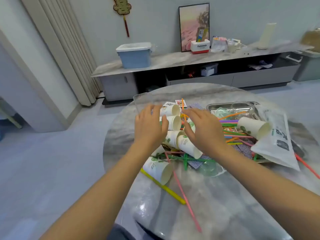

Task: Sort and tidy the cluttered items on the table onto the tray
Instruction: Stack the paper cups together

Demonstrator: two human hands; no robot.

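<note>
While both hands hover | fingers spread wide, empty | cups just below

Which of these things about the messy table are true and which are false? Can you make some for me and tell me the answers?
1. The paper cups near the hands are lying on their sides. True.
2. The metal tray sits on the floor. False: it is on the round table, at the far right.
3. A yellow straw lies on the table near the front cup. True.
4. The left hand is holding a pair of scissors. False: its fingers are spread over the cups and no scissors show.
5. The blue tub stands on the long low cabinet by the wall. True.
6. The right hand rests in the person's lap. False: it reaches over the cups and straws.
</note>
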